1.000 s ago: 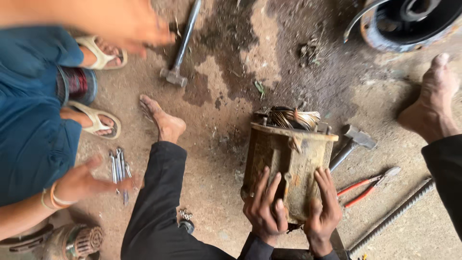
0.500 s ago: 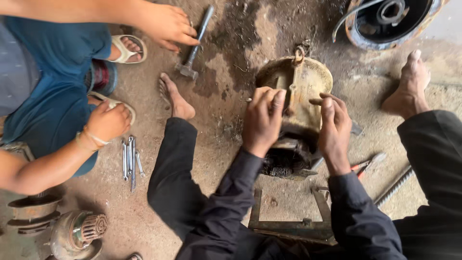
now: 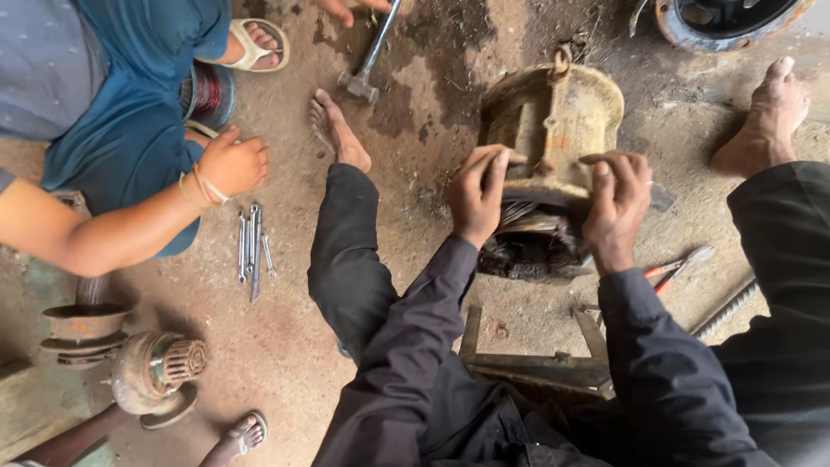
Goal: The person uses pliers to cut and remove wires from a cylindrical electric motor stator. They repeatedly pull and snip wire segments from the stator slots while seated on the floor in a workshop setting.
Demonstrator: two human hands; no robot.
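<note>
Head view: our left hand (image 3: 477,192) and right hand (image 3: 616,203), fingers curled over near rim of rusty motor housing (image 3: 553,117) lying on dirt floor (image 3: 415,104). We judge it heavy, rigid, gritty; grip rim, avoid windings (image 3: 527,246).

We sit in a rough repair workshop: oil-stained dirt floor (image 3: 285,346), spanners (image 3: 252,246), a hammer (image 3: 367,65), and rusty motor parts (image 3: 156,372).

We record no packages, labels, signs or screens in this view (the head camera looks straight down at a dirt floor). We find no printed surface, wrapper, box or display on any item lying there; we have nothing of that kind to list.
</note>
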